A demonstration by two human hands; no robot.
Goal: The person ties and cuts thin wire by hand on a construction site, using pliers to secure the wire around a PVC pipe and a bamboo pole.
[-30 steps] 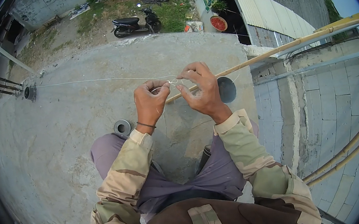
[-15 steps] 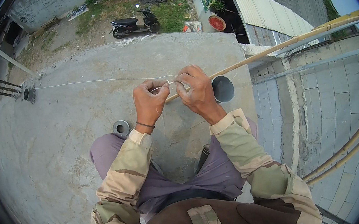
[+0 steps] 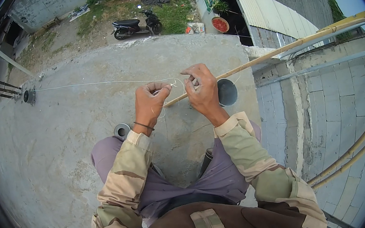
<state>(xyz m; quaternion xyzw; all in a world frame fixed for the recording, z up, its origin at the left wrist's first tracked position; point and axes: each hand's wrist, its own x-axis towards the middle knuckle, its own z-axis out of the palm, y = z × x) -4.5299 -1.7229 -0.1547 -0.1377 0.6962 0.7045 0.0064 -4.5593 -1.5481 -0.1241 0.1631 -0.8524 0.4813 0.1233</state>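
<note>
A thin white string (image 3: 98,83) runs from a dark cylinder (image 3: 29,96) at the far left across the concrete to my hands. My left hand (image 3: 150,102) pinches it between thumb and index finger, with a small tangle or knot at the fingertips. A loop of the string curves beside that knot and hangs below. My right hand (image 3: 203,89) is raised just right of the loop, thumb and index finger apart, with nothing visible between them. Behind the hands a bamboo pole (image 3: 257,61) slants up to the right. A grey bucket (image 3: 227,92) stands beside my right hand.
A grey ring-shaped object (image 3: 122,130) lies by my left knee. Beyond the concrete slab's edge (image 3: 138,41) a black scooter (image 3: 136,27) is parked lower down. A block wall (image 3: 334,105) and more bamboo poles (image 3: 352,157) are on the right.
My right hand has let go of the string and opened, moving slightly right of my left fingertips. The string's loop now shows between the hands.
</note>
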